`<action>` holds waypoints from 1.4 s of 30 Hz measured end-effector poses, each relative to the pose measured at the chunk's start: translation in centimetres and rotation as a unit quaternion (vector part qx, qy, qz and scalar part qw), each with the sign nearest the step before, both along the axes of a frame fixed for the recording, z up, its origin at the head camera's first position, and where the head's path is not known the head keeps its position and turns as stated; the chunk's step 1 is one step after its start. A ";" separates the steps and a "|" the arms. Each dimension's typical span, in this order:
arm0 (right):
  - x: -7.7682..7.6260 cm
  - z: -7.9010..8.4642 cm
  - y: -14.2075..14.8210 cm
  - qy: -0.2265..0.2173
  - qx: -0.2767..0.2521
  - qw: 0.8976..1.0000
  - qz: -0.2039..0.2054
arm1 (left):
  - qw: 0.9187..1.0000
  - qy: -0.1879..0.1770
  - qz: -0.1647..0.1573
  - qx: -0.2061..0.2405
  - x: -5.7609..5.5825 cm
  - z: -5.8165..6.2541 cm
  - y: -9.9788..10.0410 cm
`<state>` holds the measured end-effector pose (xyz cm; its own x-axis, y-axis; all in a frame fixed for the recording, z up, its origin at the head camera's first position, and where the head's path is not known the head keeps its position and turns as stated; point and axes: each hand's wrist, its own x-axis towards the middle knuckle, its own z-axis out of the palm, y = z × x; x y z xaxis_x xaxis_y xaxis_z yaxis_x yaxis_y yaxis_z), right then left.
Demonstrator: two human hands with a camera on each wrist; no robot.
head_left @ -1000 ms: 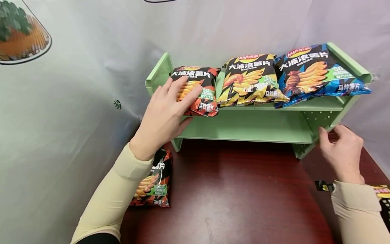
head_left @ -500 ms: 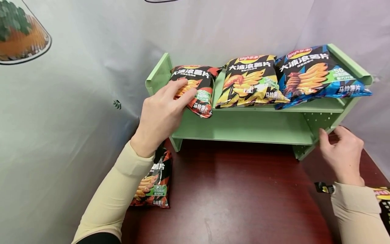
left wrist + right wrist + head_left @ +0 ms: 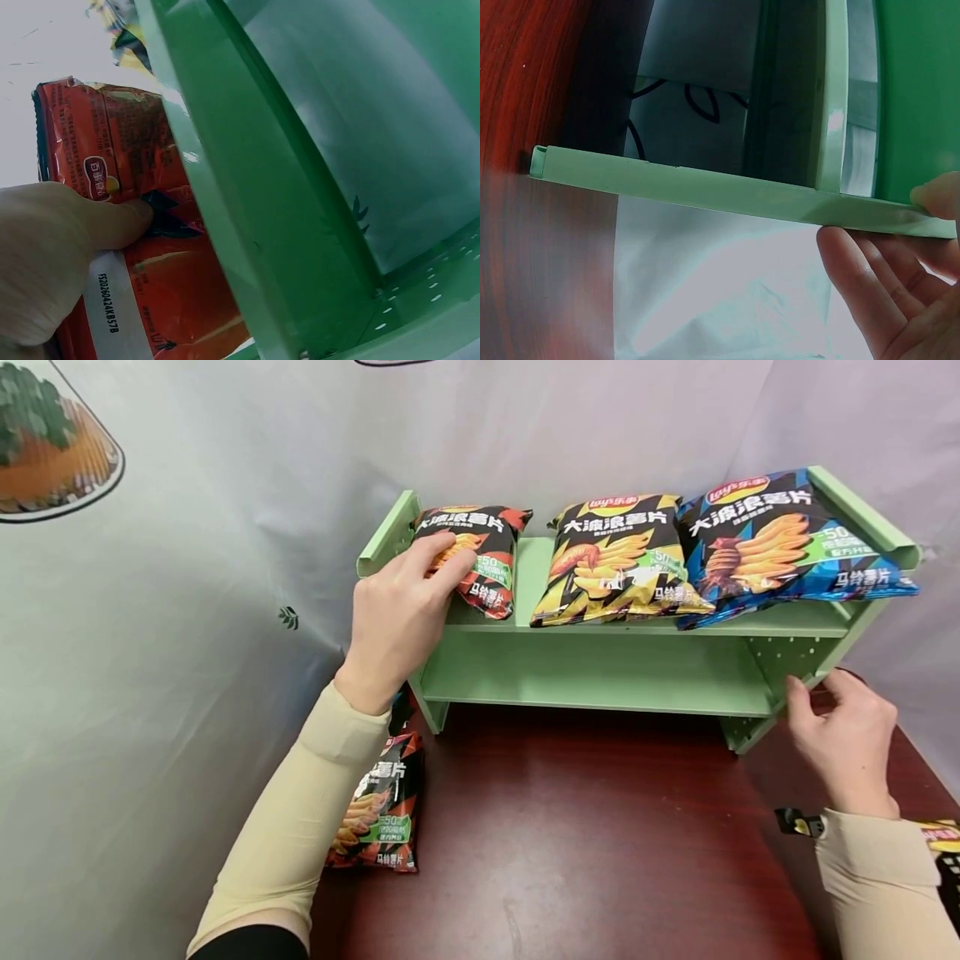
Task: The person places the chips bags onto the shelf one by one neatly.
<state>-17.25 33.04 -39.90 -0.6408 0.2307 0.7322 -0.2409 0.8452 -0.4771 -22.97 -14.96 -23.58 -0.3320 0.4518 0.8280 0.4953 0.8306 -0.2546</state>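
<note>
My left hand [image 3: 401, 610] grips a red-and-black bag of potato chips [image 3: 491, 556] at the left end of the top shelf. In the left wrist view the thumb presses on the red back of that chip bag [image 3: 180, 285], beside the green shelf edge. My right hand [image 3: 843, 727] holds the right side panel of the green shelf [image 3: 600, 672]. The right wrist view shows thumb and fingers on either side of the panel's edge [image 3: 727, 191]. A yellow-and-black chip bag [image 3: 622, 560] and a blue-and-black chip bag [image 3: 783, 547] lean on the top shelf to the right.
Another red-and-black chip bag [image 3: 390, 810] lies on the dark red table [image 3: 585, 835], partly behind my left forearm. At the right edge, part of a yellow-and-black bag [image 3: 947, 852] shows past my right sleeve. Pale sheeting [image 3: 247, 527] hangs behind and at the sides.
My left hand has moved the red-and-black chip bag left and back on the top shelf, widening the gap to the yellow bag. The right hand stays on the side panel.
</note>
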 end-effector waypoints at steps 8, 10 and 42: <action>0.2 -0.2 0.1 0.001 -0.004 1.000 0.001 | 0.999 -0.048 0.003 -0.020 -0.3 -0.1 0.0; 0.1 -0.2 0.2 0.004 -0.004 1.000 0.001 | 0.997 -0.066 0.000 -0.029 0.0 -0.1 0.0; -0.2 0.0 0.3 -0.002 -0.004 1.000 0.006 | 0.990 -0.127 -0.035 -0.039 5.8 -3.1 -3.8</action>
